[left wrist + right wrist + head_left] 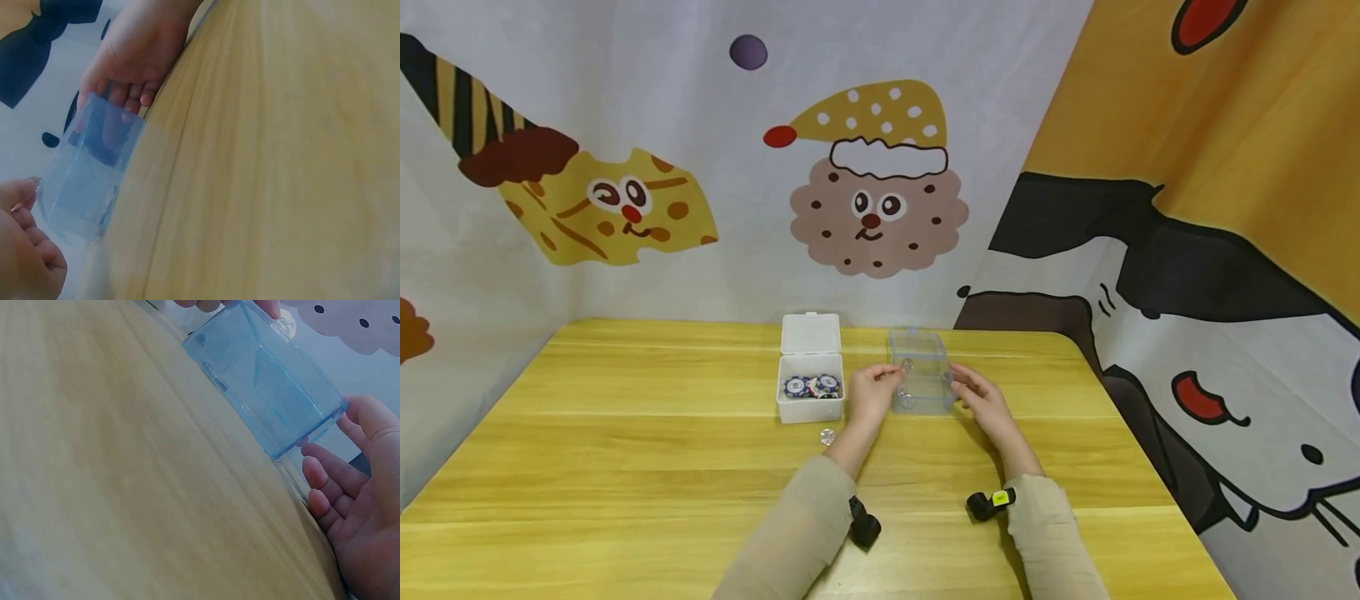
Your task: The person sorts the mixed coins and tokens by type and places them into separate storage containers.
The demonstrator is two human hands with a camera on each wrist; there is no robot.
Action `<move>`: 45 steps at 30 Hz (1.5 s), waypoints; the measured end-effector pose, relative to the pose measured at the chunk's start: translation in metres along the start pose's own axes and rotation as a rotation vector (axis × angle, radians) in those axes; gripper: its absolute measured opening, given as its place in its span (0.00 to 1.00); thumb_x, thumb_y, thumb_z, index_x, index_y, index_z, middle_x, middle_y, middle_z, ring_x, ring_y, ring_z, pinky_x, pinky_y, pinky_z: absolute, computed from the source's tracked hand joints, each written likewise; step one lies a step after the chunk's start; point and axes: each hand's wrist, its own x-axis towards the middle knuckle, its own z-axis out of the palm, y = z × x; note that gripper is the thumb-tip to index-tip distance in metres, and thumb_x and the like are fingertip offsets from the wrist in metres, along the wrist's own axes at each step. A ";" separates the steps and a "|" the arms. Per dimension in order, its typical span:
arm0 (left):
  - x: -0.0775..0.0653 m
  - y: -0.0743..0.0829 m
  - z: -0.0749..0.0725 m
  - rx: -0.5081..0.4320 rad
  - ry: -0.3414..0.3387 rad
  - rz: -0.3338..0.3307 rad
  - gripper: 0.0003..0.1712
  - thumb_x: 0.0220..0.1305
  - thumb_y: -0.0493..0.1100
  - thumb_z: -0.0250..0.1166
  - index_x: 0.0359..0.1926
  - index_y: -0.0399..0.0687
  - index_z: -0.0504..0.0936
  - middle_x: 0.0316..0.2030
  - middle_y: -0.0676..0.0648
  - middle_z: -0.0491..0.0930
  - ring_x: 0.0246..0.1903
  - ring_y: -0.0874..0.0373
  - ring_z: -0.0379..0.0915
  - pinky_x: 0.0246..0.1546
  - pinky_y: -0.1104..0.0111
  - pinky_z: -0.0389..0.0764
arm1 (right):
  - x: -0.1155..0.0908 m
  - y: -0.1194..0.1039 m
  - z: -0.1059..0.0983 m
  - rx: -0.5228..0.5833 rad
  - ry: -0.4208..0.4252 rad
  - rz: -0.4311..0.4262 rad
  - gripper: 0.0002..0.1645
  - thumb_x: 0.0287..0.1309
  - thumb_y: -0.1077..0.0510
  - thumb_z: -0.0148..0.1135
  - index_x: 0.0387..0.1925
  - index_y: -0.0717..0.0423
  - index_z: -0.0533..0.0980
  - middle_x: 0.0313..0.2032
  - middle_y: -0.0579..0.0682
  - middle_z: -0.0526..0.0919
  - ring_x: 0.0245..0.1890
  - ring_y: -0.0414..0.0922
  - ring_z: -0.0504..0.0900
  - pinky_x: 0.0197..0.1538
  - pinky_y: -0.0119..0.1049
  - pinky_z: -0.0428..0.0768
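Between thumb and forefinger, my left hand (872,392) pinches a small clear crystal (287,324) at the upper left part of an open transparent plastic box (928,385). My right hand (988,404) holds the box at its right side, thumb and fingers about the wall. Inside the box lie a few clear crystals (907,402), hard to tell apart through the plastic. Another faceted crystal (827,436) rests on the table by my left wrist. In the right wrist view the box's bluish wall hides part of the left hand's fingers.
Left of the clear box stands a white box (810,410), lid tipped back, with blue-and-white poker chips (812,386) inside. Both boxes sit near the back edge of the wooden table (625,467), before a printed cartoon curtain (700,100).
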 end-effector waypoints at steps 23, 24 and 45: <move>-0.001 -0.005 0.003 0.054 0.052 0.008 0.06 0.51 0.42 0.73 0.33 0.49 0.89 0.21 0.55 0.73 0.21 0.63 0.66 0.18 0.72 0.66 | 0.001 -0.001 0.000 -0.001 0.005 -0.020 0.27 0.69 0.58 0.53 0.67 0.62 0.64 0.60 0.66 0.70 0.49 0.64 0.73 0.45 0.47 0.74; -0.002 -0.006 0.003 0.043 0.041 0.016 0.07 0.51 0.42 0.73 0.34 0.48 0.89 0.20 0.55 0.72 0.20 0.63 0.65 0.17 0.73 0.65 | 0.001 -0.002 0.000 -0.001 0.005 -0.018 0.27 0.69 0.58 0.53 0.67 0.62 0.65 0.60 0.65 0.71 0.49 0.63 0.73 0.45 0.48 0.74; -0.028 0.006 -0.009 -0.120 -0.150 0.175 0.14 0.51 0.34 0.73 0.40 0.33 0.85 0.14 0.52 0.67 0.14 0.66 0.57 0.14 0.77 0.58 | 0.001 0.000 0.001 -0.009 0.022 -0.007 0.26 0.69 0.58 0.53 0.66 0.60 0.66 0.59 0.63 0.72 0.48 0.61 0.75 0.45 0.47 0.74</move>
